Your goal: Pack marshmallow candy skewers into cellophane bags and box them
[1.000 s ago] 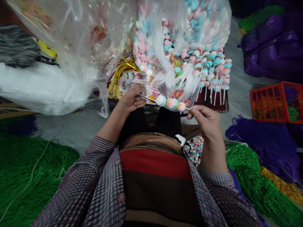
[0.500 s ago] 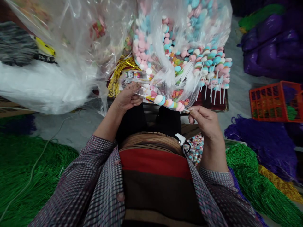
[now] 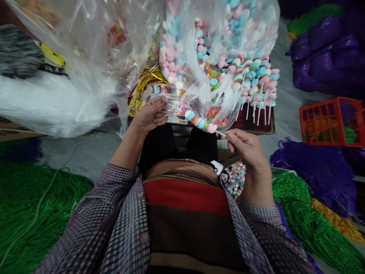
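Observation:
My right hand (image 3: 243,146) pinches the white stick of a candy skewer (image 3: 200,123), strung with pink, blue, white and yellowish pieces. The skewer slants up and left from my fingers. Its far end meets a clear printed wrapper (image 3: 174,107); whether the tip is inside, I cannot tell. Thumb and fingers of my left hand (image 3: 151,112) are closed on the wrapper's left part. Beneath and behind lie more flat printed wrappers (image 3: 164,90) and gold twist ties (image 3: 139,89). Finished-looking candy skewers (image 3: 258,82) rest in a pile to the right, sticks toward me.
Large clear bags of pink, blue and white candy (image 3: 170,51) stand at the back. A big plastic bag (image 3: 82,95) spreads at left. An orange crate (image 3: 332,121) and purple bundles (image 3: 319,57) sit right. Green strands (image 3: 31,201) cover the floor on both sides.
The skewer has shifted slightly left, and more of its stick shows by my right fingers. My left hand has moved a little left with the wrapper.

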The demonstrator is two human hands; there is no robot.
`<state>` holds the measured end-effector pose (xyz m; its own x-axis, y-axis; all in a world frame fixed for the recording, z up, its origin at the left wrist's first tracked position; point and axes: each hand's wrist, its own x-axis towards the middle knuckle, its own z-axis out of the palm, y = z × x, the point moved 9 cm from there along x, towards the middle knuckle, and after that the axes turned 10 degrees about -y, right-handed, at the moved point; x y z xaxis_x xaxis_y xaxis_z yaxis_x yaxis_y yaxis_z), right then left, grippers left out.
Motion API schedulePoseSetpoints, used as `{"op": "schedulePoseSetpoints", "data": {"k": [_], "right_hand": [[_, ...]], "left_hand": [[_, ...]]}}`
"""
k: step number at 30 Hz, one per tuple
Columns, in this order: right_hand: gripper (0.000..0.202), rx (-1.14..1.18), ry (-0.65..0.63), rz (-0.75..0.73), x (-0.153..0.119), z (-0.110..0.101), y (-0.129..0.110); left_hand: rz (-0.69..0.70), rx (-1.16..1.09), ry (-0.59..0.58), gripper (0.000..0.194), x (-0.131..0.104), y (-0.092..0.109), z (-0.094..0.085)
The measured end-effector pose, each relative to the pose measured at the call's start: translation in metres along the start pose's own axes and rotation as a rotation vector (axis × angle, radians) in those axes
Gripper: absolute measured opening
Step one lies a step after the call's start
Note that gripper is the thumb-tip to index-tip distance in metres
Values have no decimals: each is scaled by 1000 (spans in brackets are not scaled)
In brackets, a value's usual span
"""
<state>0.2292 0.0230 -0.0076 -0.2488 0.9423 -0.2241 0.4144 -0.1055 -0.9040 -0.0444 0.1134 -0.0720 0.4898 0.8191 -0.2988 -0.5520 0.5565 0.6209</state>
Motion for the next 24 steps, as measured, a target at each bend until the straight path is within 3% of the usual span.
{"op": "schedulePoseSetpoints", "data": {"k": [11,15,19,24], "right_hand": [[37,269,-3,-49,4,10,9],[36,372,-72,-43,8,28,12],[41,476,-97,-96,17,50,0],[36,452,83,-147,40,50,-16]], "left_hand": [[27,4,13,30,-1,4,5],[28,5,-3,28,-1,1,10],[53,42,-14,29,1,-4,21],[52,25,24,33,1,-12,25]]}}
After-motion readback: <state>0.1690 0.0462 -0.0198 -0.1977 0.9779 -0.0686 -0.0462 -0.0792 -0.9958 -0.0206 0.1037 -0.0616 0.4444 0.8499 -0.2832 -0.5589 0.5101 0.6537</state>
